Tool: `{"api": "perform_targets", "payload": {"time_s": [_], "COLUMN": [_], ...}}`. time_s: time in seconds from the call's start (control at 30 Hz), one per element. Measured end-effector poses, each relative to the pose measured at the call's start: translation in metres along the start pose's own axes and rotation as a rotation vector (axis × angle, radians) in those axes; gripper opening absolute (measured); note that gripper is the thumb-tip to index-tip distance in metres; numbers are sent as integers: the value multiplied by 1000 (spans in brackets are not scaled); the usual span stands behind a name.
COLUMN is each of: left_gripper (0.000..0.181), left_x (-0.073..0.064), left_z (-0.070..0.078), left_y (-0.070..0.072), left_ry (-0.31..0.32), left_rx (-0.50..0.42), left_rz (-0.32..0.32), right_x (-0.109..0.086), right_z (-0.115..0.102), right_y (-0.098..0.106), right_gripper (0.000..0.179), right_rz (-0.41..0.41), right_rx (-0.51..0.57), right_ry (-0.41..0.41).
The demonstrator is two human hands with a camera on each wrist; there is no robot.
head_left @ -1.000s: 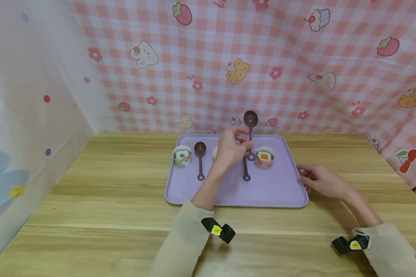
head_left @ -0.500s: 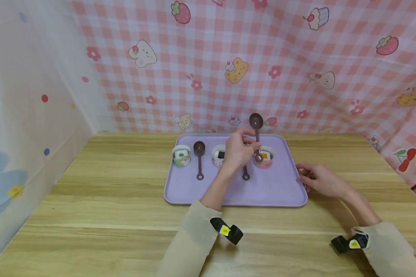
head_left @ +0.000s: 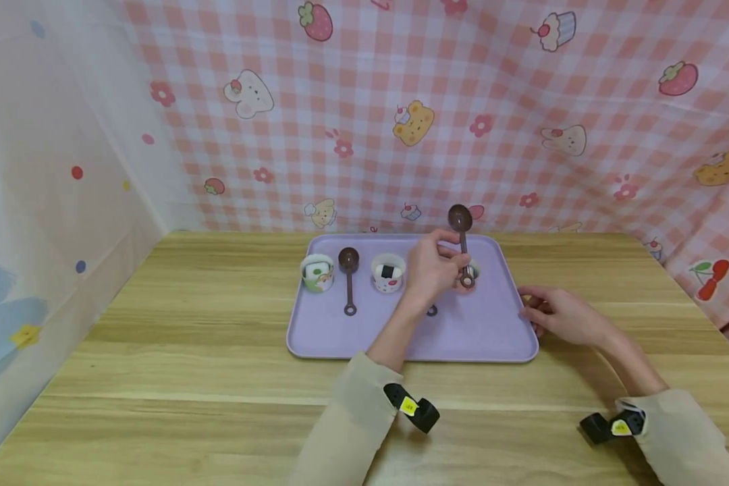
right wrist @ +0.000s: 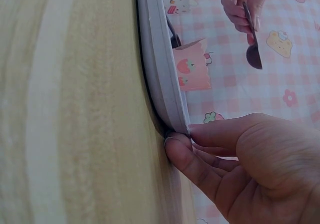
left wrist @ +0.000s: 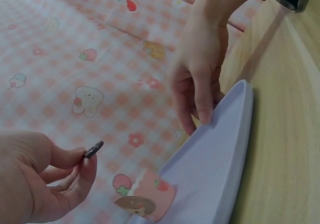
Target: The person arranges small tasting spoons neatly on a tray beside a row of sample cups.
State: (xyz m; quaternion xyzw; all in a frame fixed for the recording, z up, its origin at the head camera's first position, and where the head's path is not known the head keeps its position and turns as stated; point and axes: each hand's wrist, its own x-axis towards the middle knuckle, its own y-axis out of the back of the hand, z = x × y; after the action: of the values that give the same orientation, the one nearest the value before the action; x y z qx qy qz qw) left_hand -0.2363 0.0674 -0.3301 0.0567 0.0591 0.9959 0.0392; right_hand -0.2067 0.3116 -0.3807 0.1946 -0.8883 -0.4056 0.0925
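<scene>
My left hand pinches a brown scoop spoon by its handle, holding it bowl up above the tray. Behind the spoon's ring end is a pink paper cup, partly hidden in the head view. The lilac tray lies on the wooden table, and my right hand pinches its right edge, thumb on top and a finger underneath. A second brown spoon rests on the tray's left part. Of a third spoon, little more than the ring end shows below my left wrist.
Two more paper cups stand on the tray: a green one at the far left and a white one near the middle, each holding a small white piece. A pink checked cloth hangs behind the table.
My left hand has moved right with the spoon, from beside the pink cup to in front of it, and slightly lower. The white cup has come into view. My right hand stays at the tray edge.
</scene>
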Motion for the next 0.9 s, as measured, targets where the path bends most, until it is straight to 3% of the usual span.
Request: {"api": "perform_targets", "payload": {"time_s": [0.23,0.6,0.9], "left_gripper": [23,22,21], "left_x": [-2,-2,-4], "left_z": [-6,-12,-16], "left_y": [-13,-25,-34], "left_ry": [24,-12,-1], "left_rx": [-39,42,60], "left_rz": [-11,8,12], "right_x": [0,0,0], "right_z": [0,-1,-1], "right_y": [0,0,0], "right_gripper": [40,38,37], "right_rz": [4,4,2], "right_rx": [1,7,15], "right_ry": [4,5,9]}}
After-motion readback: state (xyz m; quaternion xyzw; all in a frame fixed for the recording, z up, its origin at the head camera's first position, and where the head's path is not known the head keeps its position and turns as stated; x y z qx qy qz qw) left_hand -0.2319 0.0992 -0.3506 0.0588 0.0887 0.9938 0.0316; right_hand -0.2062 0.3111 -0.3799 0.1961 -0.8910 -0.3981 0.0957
